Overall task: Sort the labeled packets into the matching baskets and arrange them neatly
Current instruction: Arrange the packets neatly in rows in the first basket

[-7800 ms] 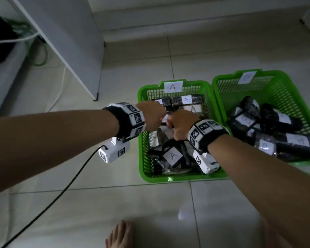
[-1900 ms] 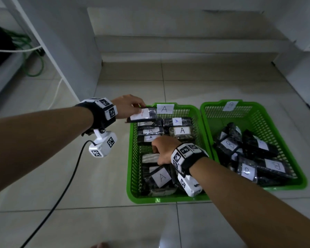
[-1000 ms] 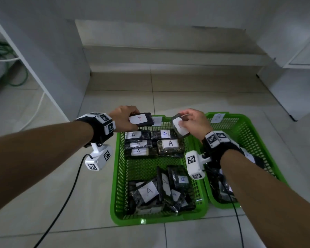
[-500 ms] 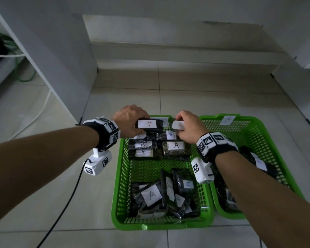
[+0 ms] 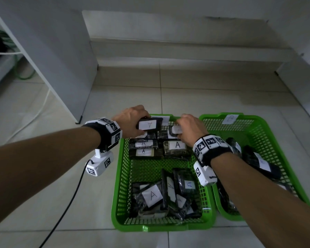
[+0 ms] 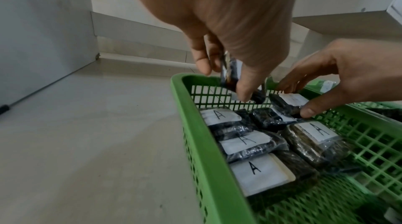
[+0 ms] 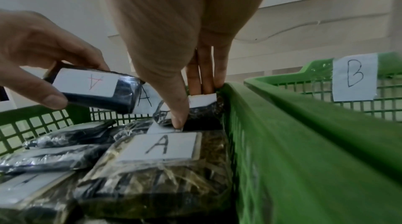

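Two green baskets stand side by side on the floor: basket A (image 5: 118, 176) on the left and basket B (image 5: 258, 133) on the right. My left hand (image 5: 135, 125) grips a dark packet with a red A label (image 5: 149, 124), held above basket A's far left corner. My right hand (image 5: 182, 129) pinches another dark packet (image 5: 175, 130) down in basket A's far right corner, thumb on its near edge (image 7: 180, 121). Neat rows of A packets (image 5: 176, 145) lie just in front of both hands.
A loose pile of A packets (image 5: 165, 194) fills basket A's near end. Dark packets (image 5: 258, 161) lie in basket B under its B label (image 7: 354, 76). A white cabinet panel (image 5: 61, 59) stands at the left, and a black cable (image 5: 66, 208) crosses the tiled floor.
My right hand has brought its packet down from above the basket into the far right corner of basket A. My left hand has kept its packet over the far left corner.
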A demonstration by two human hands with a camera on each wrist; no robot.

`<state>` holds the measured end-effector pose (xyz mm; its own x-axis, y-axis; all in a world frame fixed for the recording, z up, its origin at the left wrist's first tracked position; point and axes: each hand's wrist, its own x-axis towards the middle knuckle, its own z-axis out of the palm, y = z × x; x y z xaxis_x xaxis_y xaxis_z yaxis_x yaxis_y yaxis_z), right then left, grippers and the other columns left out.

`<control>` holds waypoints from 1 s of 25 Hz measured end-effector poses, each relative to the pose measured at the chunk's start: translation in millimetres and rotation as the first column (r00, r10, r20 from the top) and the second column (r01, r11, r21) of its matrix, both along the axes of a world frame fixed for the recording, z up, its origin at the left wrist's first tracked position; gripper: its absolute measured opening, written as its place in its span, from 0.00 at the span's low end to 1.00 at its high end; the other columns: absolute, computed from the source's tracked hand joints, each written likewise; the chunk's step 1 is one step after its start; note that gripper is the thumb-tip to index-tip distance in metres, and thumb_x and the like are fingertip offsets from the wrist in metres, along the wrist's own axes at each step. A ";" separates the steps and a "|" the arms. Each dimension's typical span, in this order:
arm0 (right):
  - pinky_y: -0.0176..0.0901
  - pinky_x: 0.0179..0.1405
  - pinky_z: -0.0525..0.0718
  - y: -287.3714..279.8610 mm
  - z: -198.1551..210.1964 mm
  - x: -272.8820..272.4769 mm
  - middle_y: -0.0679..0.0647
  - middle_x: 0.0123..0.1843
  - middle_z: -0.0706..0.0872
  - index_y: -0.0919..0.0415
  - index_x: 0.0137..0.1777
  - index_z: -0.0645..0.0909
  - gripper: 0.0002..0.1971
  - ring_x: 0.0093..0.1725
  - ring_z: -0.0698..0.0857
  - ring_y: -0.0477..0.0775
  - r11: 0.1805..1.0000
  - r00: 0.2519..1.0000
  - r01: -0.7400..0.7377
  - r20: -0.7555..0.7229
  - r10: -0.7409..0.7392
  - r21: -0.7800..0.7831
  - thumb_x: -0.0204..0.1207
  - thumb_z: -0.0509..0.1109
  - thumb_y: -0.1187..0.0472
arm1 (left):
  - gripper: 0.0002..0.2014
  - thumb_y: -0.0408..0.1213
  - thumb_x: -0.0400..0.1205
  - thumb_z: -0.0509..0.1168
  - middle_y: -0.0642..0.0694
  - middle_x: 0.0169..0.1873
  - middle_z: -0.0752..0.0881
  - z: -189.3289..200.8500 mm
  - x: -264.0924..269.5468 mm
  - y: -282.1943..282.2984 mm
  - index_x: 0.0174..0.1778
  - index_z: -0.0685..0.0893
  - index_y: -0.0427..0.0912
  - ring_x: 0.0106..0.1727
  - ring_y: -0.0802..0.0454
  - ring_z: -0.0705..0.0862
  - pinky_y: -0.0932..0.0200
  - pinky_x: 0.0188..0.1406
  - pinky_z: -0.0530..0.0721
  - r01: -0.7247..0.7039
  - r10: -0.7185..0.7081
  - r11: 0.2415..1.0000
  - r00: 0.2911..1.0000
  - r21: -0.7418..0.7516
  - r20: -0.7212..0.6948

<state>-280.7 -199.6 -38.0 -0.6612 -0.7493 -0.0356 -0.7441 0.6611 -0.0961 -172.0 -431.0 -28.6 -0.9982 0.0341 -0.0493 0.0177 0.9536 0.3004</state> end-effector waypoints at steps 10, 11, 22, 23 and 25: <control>0.53 0.34 0.93 -23.9 49.9 18.9 0.56 0.37 0.94 0.63 0.46 0.91 0.24 0.33 0.94 0.57 0.810 0.664 0.493 0.739 -0.116 -0.316 0.76 0.75 0.39 | 0.23 0.51 0.67 0.82 0.55 0.44 0.88 22.8 -6.4 30.0 0.54 0.85 0.48 0.43 0.58 0.87 0.62 0.40 0.87 -0.196 0.257 0.880 0.963 0.433 -0.085; 0.54 0.35 0.93 -24.5 53.8 20.7 0.57 0.40 0.94 0.64 0.48 0.91 0.23 0.34 0.94 0.56 0.782 0.642 0.523 0.760 -0.099 -0.340 0.76 0.76 0.41 | 0.26 0.53 0.66 0.83 0.55 0.45 0.88 26.7 -7.2 35.6 0.56 0.85 0.48 0.45 0.58 0.88 0.60 0.43 0.88 -0.166 0.222 0.887 0.972 0.430 -0.083; 0.43 0.48 0.87 -9.1 48.1 17.1 0.47 0.53 0.91 0.53 0.57 0.88 0.24 0.49 0.88 0.48 0.946 0.933 0.189 0.349 -0.089 -0.263 0.62 0.87 0.49 | 0.22 0.36 0.74 0.72 0.52 0.52 0.84 28.1 2.9 19.3 0.65 0.79 0.45 0.48 0.54 0.85 0.56 0.45 0.89 -0.007 0.022 0.989 0.995 0.149 -0.099; 0.42 0.46 0.86 -6.4 45.6 18.6 0.47 0.51 0.90 0.54 0.56 0.87 0.22 0.49 0.88 0.49 0.962 0.948 0.151 0.308 -0.076 -0.228 0.62 0.86 0.49 | 0.25 0.36 0.74 0.73 0.52 0.55 0.83 29.0 2.0 15.8 0.68 0.78 0.46 0.51 0.55 0.84 0.58 0.48 0.87 -0.003 0.011 0.993 0.998 0.120 -0.068; 0.43 0.41 0.87 1.0 39.7 16.0 0.47 0.46 0.89 0.55 0.52 0.85 0.18 0.44 0.88 0.49 0.957 0.946 0.185 0.303 -0.112 -0.224 0.65 0.84 0.51 | 0.27 0.34 0.75 0.71 0.53 0.63 0.80 30.9 1.0 15.9 0.71 0.76 0.49 0.56 0.54 0.83 0.62 0.50 0.83 0.045 -0.046 0.999 0.998 0.022 0.041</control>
<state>-264.7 -198.6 1.8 -0.7547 -0.6528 -0.0655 -0.5566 0.6899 -0.4628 -171.0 -415.1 2.3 -0.9927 0.0806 -0.0894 0.0478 0.9456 0.3218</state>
